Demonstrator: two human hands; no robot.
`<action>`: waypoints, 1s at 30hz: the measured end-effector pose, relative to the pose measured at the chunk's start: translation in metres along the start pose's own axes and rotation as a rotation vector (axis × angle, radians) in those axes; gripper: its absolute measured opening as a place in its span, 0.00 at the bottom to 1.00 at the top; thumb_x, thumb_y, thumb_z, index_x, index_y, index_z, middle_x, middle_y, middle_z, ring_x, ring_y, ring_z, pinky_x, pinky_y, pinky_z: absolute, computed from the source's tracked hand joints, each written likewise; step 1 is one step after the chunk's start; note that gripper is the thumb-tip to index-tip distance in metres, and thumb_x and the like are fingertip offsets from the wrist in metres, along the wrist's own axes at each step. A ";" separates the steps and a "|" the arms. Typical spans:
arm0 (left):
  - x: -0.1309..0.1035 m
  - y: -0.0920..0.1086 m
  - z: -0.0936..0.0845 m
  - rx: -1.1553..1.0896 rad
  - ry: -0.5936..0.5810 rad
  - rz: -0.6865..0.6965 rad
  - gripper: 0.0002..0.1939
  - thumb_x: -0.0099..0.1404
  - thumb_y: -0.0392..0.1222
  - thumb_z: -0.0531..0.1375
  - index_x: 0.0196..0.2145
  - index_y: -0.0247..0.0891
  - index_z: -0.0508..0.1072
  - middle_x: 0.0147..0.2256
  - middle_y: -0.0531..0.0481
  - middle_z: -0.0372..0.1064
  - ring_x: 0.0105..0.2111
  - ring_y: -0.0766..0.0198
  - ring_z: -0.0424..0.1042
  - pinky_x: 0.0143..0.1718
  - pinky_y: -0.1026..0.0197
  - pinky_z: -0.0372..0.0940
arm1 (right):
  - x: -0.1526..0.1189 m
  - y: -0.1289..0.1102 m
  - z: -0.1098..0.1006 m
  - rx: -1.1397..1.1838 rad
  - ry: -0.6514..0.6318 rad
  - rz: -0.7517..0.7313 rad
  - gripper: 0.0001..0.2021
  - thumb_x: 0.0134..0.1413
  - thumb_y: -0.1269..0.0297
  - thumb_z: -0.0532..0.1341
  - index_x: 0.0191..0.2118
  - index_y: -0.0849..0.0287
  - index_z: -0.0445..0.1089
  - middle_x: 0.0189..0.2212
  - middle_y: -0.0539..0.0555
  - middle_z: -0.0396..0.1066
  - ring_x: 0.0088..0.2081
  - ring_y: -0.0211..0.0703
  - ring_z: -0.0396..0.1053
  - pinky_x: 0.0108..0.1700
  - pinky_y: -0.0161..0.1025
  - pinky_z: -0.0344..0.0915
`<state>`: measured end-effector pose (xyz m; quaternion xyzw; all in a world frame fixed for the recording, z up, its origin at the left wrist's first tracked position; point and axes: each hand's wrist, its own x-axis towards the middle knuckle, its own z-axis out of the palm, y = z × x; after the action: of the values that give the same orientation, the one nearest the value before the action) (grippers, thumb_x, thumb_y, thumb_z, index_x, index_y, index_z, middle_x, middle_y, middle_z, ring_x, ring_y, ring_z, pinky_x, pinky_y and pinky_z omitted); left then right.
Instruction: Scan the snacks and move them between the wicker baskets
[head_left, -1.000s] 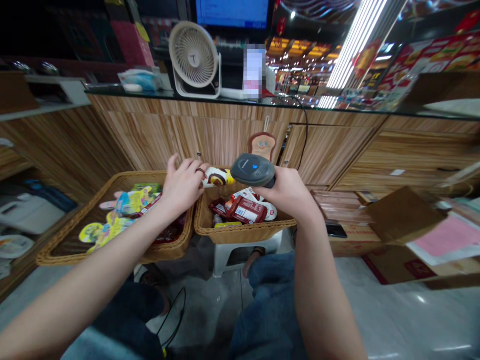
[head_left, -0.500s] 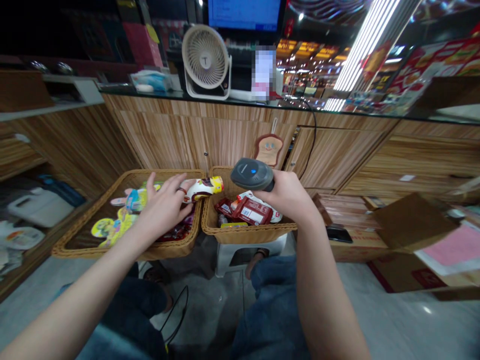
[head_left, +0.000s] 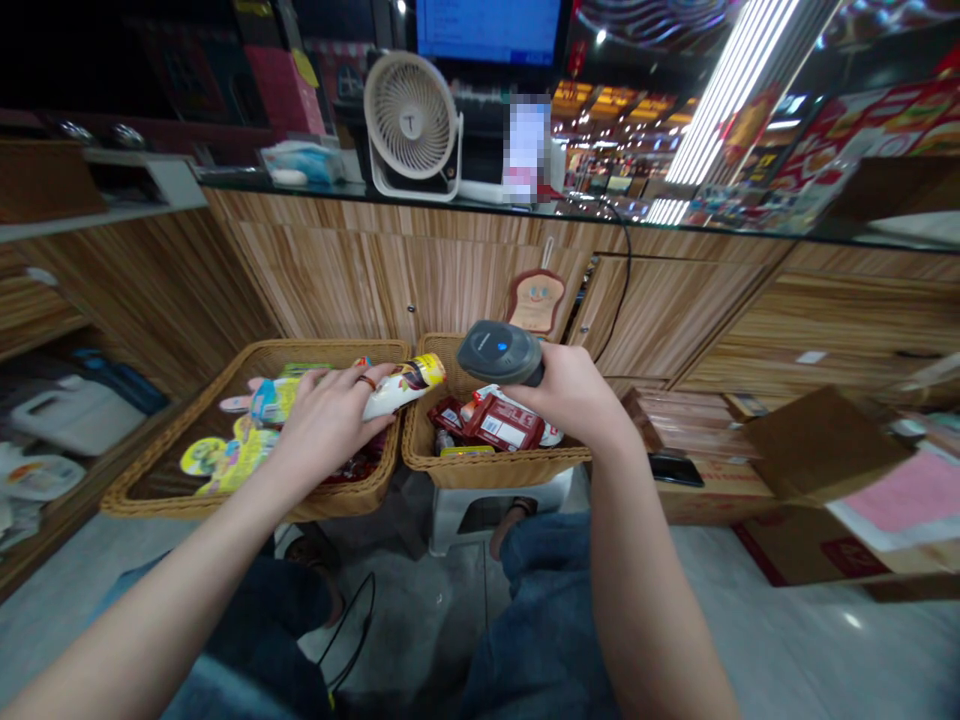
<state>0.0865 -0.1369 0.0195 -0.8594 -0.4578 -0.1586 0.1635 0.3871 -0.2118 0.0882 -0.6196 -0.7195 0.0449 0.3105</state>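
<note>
My left hand (head_left: 330, 415) is closed around a snack packet (head_left: 409, 383) with white, brown and yellow print, held above the inner edge of the left wicker basket (head_left: 150, 503). Below that hand lie yellow and blue cartoon-shaped packets (head_left: 232, 455). My right hand (head_left: 577, 390) grips a dark grey barcode scanner (head_left: 499, 352), its head pointing left toward the packet. Under the scanner stands the right wicker basket (head_left: 495, 470), holding brown-red wrapped snacks (head_left: 506, 422) and other packets. The scanner's handle is mostly hidden by my fingers.
A white stool (head_left: 450, 515) supports the right basket. Behind are wooden cabinets (head_left: 322, 270) and a counter with a white fan (head_left: 412, 115) and a monitor (head_left: 487, 28). An open cardboard box (head_left: 825, 440) and a black phone (head_left: 676, 469) are at the right.
The packet in my left hand has turned, showing a different side and tilting its yellow end upward. My right hand with the scanner has shifted very slightly left.
</note>
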 end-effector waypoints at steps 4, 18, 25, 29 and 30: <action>0.012 0.003 0.004 -0.011 0.092 0.022 0.31 0.69 0.42 0.59 0.69 0.39 0.66 0.60 0.34 0.74 0.60 0.37 0.71 0.64 0.34 0.56 | 0.000 0.000 0.000 0.000 0.007 -0.015 0.07 0.54 0.65 0.70 0.39 0.60 0.80 0.37 0.59 0.83 0.41 0.56 0.81 0.42 0.43 0.70; 0.002 0.019 -0.008 0.003 0.121 0.076 0.20 0.75 0.46 0.58 0.60 0.39 0.76 0.52 0.37 0.76 0.54 0.42 0.73 0.61 0.36 0.60 | -0.001 -0.001 0.000 0.016 -0.008 -0.020 0.08 0.55 0.66 0.70 0.40 0.61 0.81 0.37 0.60 0.83 0.40 0.56 0.81 0.42 0.42 0.69; 0.007 0.013 -0.006 0.037 0.065 0.080 0.22 0.71 0.46 0.64 0.60 0.40 0.76 0.60 0.33 0.74 0.58 0.37 0.72 0.66 0.33 0.54 | 0.000 -0.003 -0.002 -0.004 -0.023 -0.007 0.07 0.55 0.66 0.71 0.40 0.61 0.80 0.37 0.60 0.84 0.40 0.56 0.81 0.41 0.42 0.68; 0.010 0.011 0.001 0.013 0.090 0.070 0.23 0.71 0.43 0.63 0.63 0.43 0.73 0.56 0.38 0.78 0.56 0.40 0.74 0.68 0.32 0.50 | 0.000 -0.001 -0.001 -0.011 -0.062 -0.012 0.08 0.56 0.66 0.71 0.42 0.60 0.81 0.39 0.60 0.84 0.42 0.57 0.82 0.42 0.42 0.70; 0.010 0.011 0.003 0.013 0.113 0.063 0.24 0.71 0.42 0.62 0.64 0.44 0.71 0.58 0.38 0.77 0.58 0.40 0.73 0.69 0.32 0.50 | -0.001 0.000 0.000 -0.013 -0.077 -0.014 0.09 0.56 0.65 0.72 0.43 0.60 0.81 0.40 0.60 0.84 0.43 0.58 0.82 0.43 0.42 0.70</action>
<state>0.1013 -0.1337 0.0196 -0.8619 -0.4217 -0.1987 0.1996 0.3874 -0.2124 0.0880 -0.6144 -0.7354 0.0618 0.2790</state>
